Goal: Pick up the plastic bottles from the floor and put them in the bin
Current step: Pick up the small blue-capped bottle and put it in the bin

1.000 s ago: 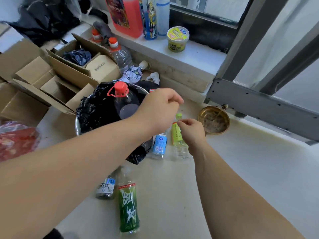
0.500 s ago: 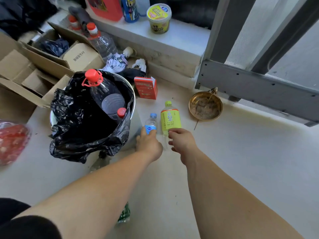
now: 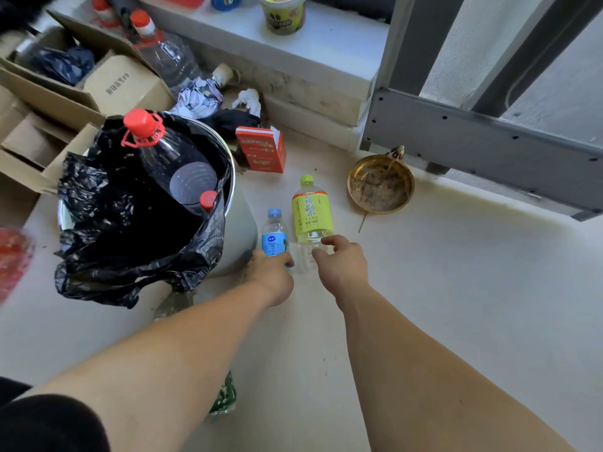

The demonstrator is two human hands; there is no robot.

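Two plastic bottles lie side by side on the floor just right of the bin. My left hand (image 3: 272, 272) is closed around the base of the small blue-label bottle (image 3: 273, 234). My right hand (image 3: 342, 265) wraps its thumb and fingers around the clear base of the yellow-label bottle (image 3: 311, 208). The metal bin (image 3: 243, 230), lined with a black bag, holds a large clear bottle with a red cap (image 3: 169, 154) and a smaller red-capped one (image 3: 208, 200). A green-label bottle (image 3: 225, 396) lies on the floor, mostly hidden under my left forearm.
A red carton (image 3: 261, 151) stands behind the bottles and a brass dish (image 3: 380, 184) sits to their right. Open cardboard boxes (image 3: 120, 86) crowd the left side. A white ledge (image 3: 326, 44) and a grey metal frame (image 3: 473, 141) run along the back.
My left hand came down from above the bin and closed on the blue-label bottle. My right hand stayed at the yellow-label bottle. The view moved forward and lower.
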